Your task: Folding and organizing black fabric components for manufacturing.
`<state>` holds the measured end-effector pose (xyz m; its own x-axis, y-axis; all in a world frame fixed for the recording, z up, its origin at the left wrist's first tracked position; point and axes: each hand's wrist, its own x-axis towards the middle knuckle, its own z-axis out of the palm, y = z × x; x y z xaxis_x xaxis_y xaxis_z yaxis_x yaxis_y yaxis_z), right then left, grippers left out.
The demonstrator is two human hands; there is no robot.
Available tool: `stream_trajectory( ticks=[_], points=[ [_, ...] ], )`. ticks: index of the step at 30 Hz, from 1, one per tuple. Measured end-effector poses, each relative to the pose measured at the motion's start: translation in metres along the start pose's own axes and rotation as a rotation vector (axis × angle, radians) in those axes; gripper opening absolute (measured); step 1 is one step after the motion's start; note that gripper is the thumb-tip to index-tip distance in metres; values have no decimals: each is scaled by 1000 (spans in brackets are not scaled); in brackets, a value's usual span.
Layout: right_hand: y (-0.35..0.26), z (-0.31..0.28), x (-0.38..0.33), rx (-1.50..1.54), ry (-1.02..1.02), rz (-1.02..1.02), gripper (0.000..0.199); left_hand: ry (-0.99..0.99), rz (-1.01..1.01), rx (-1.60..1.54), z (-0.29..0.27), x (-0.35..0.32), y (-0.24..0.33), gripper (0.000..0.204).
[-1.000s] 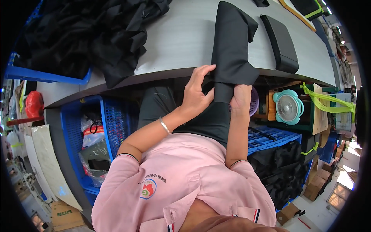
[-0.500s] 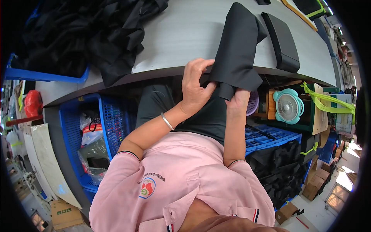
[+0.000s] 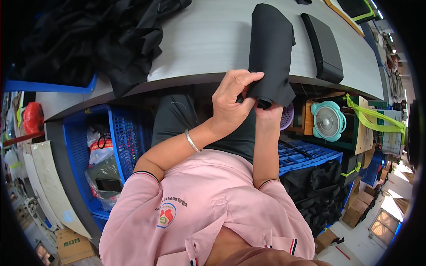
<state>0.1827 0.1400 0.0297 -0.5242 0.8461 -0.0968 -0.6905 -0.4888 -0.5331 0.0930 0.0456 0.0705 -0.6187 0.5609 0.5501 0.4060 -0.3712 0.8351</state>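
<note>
Hands first: our left hand (image 3: 230, 104) and right hand (image 3: 267, 116) both pinch the near end of a folded black cloth (image 3: 271, 53) at the counter (image 3: 204, 40) edge.

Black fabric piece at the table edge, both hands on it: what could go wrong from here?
1. The black fabric piece overhangs the table edge, pinched only at its near end by the left hand and right hand; a loose grip may let the fold open.
2. The folded black pad lies close beside it; a sideways pull could nudge it.
3. The black cloth pile also drapes over the edge and might slide off.
</note>
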Motion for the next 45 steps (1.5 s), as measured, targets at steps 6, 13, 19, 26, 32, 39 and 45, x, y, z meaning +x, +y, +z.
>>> stream_trajectory(
  ticks=[6, 13, 19, 26, 32, 39, 45],
  points=[
    [-2, 8, 5, 1, -119, 95, 37, -30, 13, 10, -1, 2, 0, 57],
    [11, 35, -6, -164, 21, -79, 36, -60, 80, 82, -6, -7, -10, 67],
    [19, 27, 2, -183, 105, -95, 39, -77, 90, 77, -16, -4, -13, 67],
    [20, 18, 26, -184, 185, -198, 41, -110, 22, -70, -20, 6, -17, 55],
    [19, 5, 21, -1751, -147, -597, 34, 35, -597, 2, -35, -8, -46, 31],
    [16, -12, 25, -1761, -210, -294, 34, 0, -829, -424, -23, -20, -57, 27],
    [59, 1, 26, -2211, -147, -647, 43, 9, -1035, -671, -12, -27, -68, 16]
  ],
)
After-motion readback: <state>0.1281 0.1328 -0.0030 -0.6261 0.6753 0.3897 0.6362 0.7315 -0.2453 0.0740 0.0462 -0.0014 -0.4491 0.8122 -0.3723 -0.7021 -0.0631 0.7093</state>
